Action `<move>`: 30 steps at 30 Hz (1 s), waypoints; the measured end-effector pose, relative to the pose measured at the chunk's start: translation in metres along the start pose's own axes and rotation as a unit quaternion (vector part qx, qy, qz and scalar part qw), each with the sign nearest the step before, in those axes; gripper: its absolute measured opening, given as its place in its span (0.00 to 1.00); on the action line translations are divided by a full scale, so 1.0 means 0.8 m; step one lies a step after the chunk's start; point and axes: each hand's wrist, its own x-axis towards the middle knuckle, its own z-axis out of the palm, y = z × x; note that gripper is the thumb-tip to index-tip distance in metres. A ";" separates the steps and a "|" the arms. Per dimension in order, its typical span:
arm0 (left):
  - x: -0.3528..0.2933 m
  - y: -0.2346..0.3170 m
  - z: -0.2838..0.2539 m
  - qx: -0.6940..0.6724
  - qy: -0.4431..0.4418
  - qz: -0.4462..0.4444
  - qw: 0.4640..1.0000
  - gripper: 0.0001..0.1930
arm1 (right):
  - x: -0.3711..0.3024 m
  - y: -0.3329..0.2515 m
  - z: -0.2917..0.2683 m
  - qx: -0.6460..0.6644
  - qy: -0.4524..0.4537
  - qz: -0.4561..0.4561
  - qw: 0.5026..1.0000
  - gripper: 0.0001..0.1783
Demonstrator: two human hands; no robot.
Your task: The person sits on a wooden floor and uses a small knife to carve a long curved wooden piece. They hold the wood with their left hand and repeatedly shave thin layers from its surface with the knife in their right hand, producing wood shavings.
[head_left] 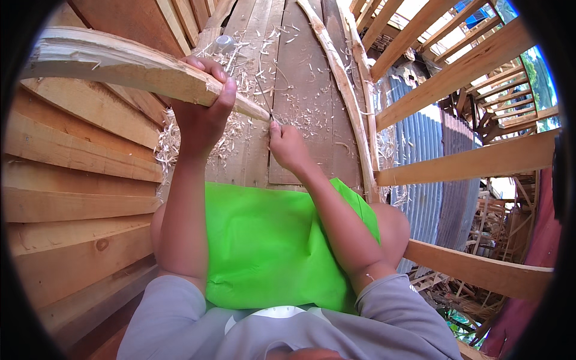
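A long pale piece of wood (pixel 129 60) with shaved sides runs from the upper left and tapers to a narrow tip near the middle. My left hand (pixel 207 99) is closed around it, fingers over the far side and thumb on top. In front of me, my right hand (pixel 289 147) is closed on a knife (pixel 263 93), its handle hidden in the fist. The thin dark blade points away from me and lies at the wood's narrow tip; whether it is cutting in, I cannot tell. A bright green cloth (pixel 264 240) covers my lap.
Curled shavings (pixel 225 135) are scattered over the plank floor (pixel 300 72). A small clear cup (pixel 224 44) stands beyond my left hand. Overlapping boards (pixel 84 150) form a wall at left. A slatted wooden railing (pixel 468 157) borders the right, with corrugated metal sheets (pixel 432 174) outside it.
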 end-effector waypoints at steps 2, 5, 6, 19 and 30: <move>0.010 0.001 0.008 -0.028 -0.022 0.015 0.999 0.24 | 0.019 0.072 -0.002 -0.038 -0.020 0.097 0.994 0.33; 0.010 0.005 0.013 0.025 0.019 0.031 0.999 0.22 | 0.029 0.080 0.001 -0.022 -0.043 0.139 0.989 0.33; 0.006 0.002 0.005 0.056 0.041 0.034 0.997 0.21 | 0.017 0.039 0.000 0.005 -0.056 0.107 0.993 0.33; 0.005 0.004 0.027 0.062 0.136 0.000 0.989 0.16 | -0.001 -0.028 -0.013 -0.028 0.026 -0.029 0.999 0.30; 0.008 0.010 0.032 0.154 0.108 0.055 0.981 0.19 | 0.008 0.003 -0.015 0.012 -0.030 -0.002 0.999 0.29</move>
